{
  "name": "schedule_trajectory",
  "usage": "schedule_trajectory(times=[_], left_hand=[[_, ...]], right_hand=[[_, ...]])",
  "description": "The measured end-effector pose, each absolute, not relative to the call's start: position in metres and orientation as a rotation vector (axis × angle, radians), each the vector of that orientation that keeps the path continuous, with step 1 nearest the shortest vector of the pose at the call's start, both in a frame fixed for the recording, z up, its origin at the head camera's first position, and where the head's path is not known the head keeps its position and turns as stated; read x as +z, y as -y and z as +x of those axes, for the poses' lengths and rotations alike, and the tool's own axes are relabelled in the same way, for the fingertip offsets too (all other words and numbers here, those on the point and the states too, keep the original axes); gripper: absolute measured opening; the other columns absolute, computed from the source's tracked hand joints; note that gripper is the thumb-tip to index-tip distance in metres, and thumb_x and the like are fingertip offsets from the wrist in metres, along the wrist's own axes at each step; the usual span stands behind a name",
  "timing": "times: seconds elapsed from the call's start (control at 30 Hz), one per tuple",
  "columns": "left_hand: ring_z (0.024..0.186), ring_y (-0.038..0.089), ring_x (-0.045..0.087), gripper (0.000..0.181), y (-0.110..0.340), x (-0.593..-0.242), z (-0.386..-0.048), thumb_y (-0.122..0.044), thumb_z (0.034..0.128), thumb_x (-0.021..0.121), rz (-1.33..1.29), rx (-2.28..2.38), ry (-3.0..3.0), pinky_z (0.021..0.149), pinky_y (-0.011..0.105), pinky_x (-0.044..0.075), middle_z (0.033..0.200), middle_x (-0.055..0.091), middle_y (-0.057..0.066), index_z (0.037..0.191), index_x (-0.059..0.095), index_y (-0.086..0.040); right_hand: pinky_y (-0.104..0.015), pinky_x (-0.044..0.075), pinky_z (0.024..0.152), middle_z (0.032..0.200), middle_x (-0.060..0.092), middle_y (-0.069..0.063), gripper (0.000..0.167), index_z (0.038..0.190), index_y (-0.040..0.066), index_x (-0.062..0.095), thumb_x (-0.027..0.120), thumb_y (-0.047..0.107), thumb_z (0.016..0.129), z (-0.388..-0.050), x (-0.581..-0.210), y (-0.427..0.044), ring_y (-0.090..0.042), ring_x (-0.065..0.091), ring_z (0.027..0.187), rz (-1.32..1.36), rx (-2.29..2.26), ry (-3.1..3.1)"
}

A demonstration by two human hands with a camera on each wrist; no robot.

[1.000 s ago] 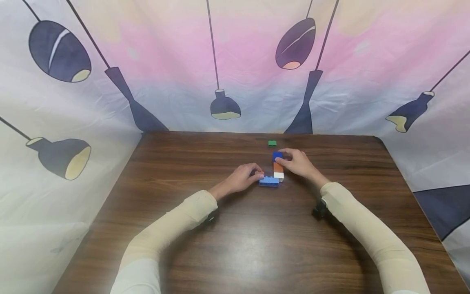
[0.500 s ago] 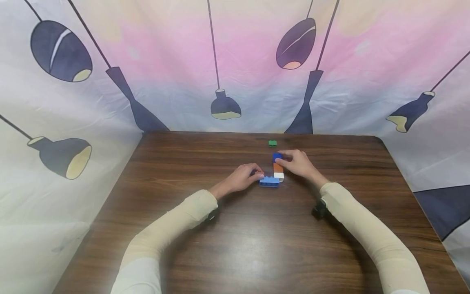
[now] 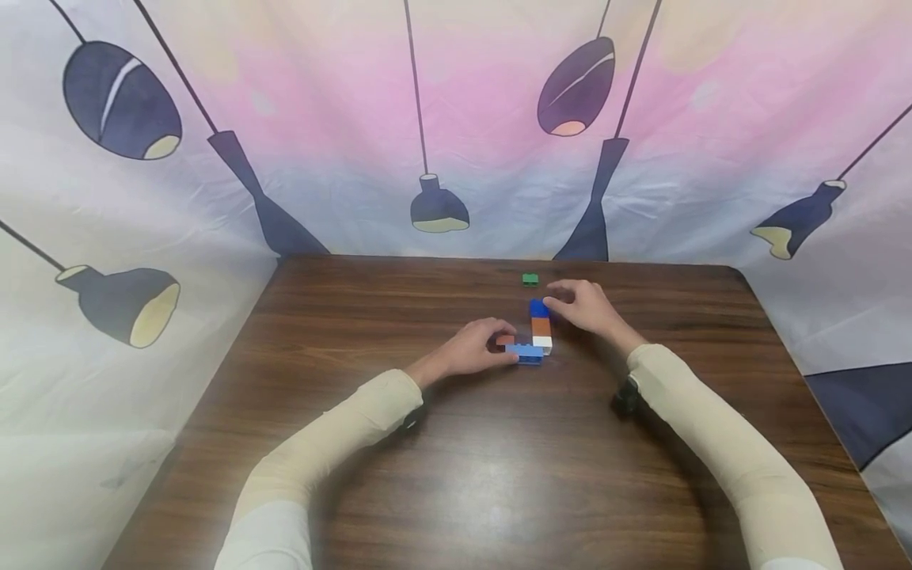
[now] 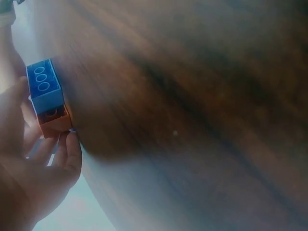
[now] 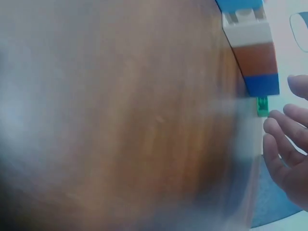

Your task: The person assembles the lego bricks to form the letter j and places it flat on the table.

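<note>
In the head view my left hand (image 3: 472, 348) holds a light blue brick (image 3: 527, 354) and an orange-red brick (image 3: 504, 340), thumb on the near side and fingers behind. The left wrist view shows the round tubes in the light blue brick's (image 4: 46, 100) underside, with the orange brick (image 4: 56, 125) against it. Beside them lies a joined row of a white brick (image 3: 542, 343), an orange brick (image 3: 541, 327) and a dark blue brick (image 3: 538, 309). My right hand (image 3: 586, 306) hovers just right of the dark blue end, fingers apart, gripping nothing.
A small green brick (image 3: 530, 279) lies beyond the row, near the far edge of the brown wooden table (image 3: 456, 451). A cloth backdrop (image 3: 484, 95) printed with lamps hangs behind and at the sides.
My right hand has let go of the dark blue brick and drawn slightly right. The left thumb has moved to the near side of the light blue brick, uncovering more of the orange-red one.
</note>
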State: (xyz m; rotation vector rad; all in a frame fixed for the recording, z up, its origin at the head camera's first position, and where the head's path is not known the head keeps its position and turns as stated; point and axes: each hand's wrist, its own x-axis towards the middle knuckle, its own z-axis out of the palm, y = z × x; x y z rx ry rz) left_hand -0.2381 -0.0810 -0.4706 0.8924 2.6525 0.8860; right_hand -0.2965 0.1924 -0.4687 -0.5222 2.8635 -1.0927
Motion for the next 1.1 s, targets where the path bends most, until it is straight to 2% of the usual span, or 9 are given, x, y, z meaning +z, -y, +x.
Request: schedule_trajectory(times=[0.13,0.43,0.63,0.87,1.1], left_hand=[[0.116,0.014,0.059,0.05,0.081,-0.471,-0.238,-0.044,0.094,0.073,0.909,0.895,-2.654,0.101,0.035,0.048,0.129,0.066,0.002,0.133,0.063,-0.014],[0.119,0.014,0.06,0.051,0.079,-0.47,-0.238,-0.044,0.0935,0.074,0.905,0.863,-2.668,0.103,0.034,0.048,0.13,0.067,0.002,0.133,0.064,-0.014],[0.122,0.015,0.06,0.051,0.079,-0.469,-0.238,-0.043,0.0936,0.074,0.891,0.856,-2.664,0.104,0.035,0.047,0.132,0.067,0.002,0.134,0.064,-0.014],[0.118,0.013,0.061,0.05,0.078,-0.471,-0.239,-0.043,0.0931,0.075,0.895,0.867,-2.665,0.102,0.034,0.048,0.13,0.068,0.001,0.133,0.065,-0.014],[0.116,0.012,0.061,0.05,0.079,-0.472,-0.239,-0.044,0.0931,0.075,0.886,0.876,-2.652,0.1,0.033,0.049,0.13,0.068,0.001,0.133,0.065,-0.015]], right_hand=[[-0.049,0.056,0.083,0.127,0.069,-0.019,0.048,0.136,0.004,0.063,0.066,0.036,0.1,-0.308,-0.466,-0.193,-0.031,0.07,0.099,-0.556,-1.06,-2.904],[-0.05,0.056,0.08,0.112,0.073,-0.018,0.047,0.136,0.004,0.064,0.071,0.029,0.097,-0.33,-0.469,-0.19,-0.031,0.071,0.094,-0.617,-1.037,-2.949],[-0.052,0.055,0.084,0.118,0.071,-0.021,0.049,0.139,0.004,0.062,0.072,0.028,0.096,-0.34,-0.474,-0.183,-0.033,0.07,0.098,-0.598,-1.024,-2.935],[-0.051,0.054,0.086,0.121,0.07,-0.02,0.048,0.139,0.005,0.062,0.071,0.027,0.097,-0.348,-0.479,-0.176,-0.031,0.069,0.096,-0.596,-1.024,-2.929],[-0.053,0.051,0.09,0.127,0.068,-0.02,0.043,0.134,0.003,0.066,0.071,0.025,0.097,-0.352,-0.481,-0.17,-0.033,0.067,0.101,-0.553,-1.01,-2.943]])
